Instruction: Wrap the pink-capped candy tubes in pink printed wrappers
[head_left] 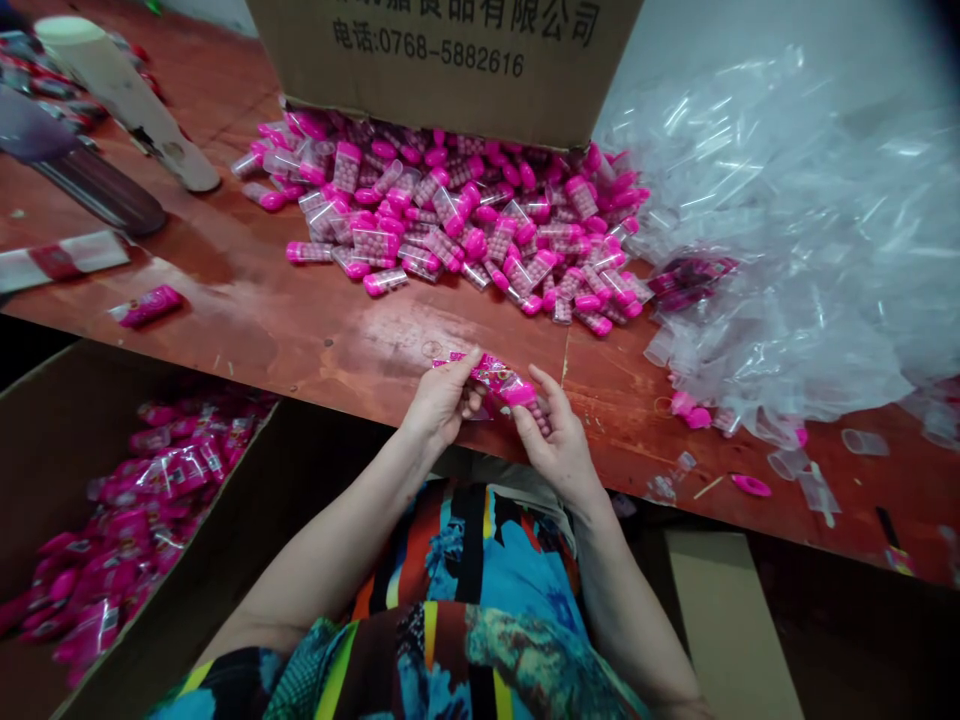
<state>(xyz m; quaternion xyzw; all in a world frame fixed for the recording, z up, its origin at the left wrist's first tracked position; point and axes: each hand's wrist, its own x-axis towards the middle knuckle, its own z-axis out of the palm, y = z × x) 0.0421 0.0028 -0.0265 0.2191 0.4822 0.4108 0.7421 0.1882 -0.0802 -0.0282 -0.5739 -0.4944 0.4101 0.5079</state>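
At the table's front edge, my left hand [439, 402] pinches a pink printed wrapper [491, 373], its thumb on top. My right hand [559, 440] has its thumb and fingers around a small clear candy bottle [538, 413] filled with pink beads. The bottle's pink end meets the wrapper between my hands; I cannot tell how far it sits inside. Beyond my hands lies a large heap of similar pink-capped candy bottles [450, 225]. One pink wrapped bottle [152, 306] rests alone on the left of the table.
A cardboard box [450, 75] stands behind the heap. Clear plastic sleeves [787, 250] pile up at right, with loose caps [751, 486] nearby. An open carton [225, 505] of pink packets is below left. A pale cylindrical container [169, 140] leans at upper left on the red table [300, 340].
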